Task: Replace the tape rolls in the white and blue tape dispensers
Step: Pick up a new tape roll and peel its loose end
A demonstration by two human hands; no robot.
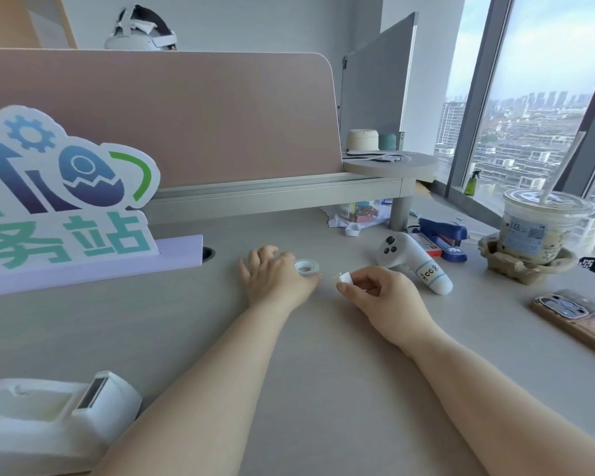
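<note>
Mid-frame, on the desk [323,355]: L hand [275,280] lies palm-down, fingers spread flat, thumb side pinning a small clear tape roll [306,267] w/ white core. R hand [382,293] just beside it, thumb + forefinger pinched on a small white piece [345,278], prob. the tape's free end or a core insert; too small to tell which.

White tape dispenser [49,420] sits lower left of frame, well apart from both hands, roll bay looks empty from this angle. Blue dispenser: not identifiable. A blue item [442,231] right of centre looks more like a stapler.

Step in hand, as judged: freeing the tape end / prepping roll before loading. To do it well: keep L hand pressing the roll so it can't skid, pull w/ R hand low and along the desk, slow, so tape peels straight and doesn't split or re-stick. Then bring roll to dispenser, not the reverse.

Containers: lidded drink cup [543,228] w/ straw, right edge of frame, pale liquid approx. most of the way up, seated in a cardboard carrier [526,262]. Clear tub [358,211] under the shelf, centre-right, holds coloured bits, prob. clips.

Spill risk: cup near R elbow's sweep.
</note>
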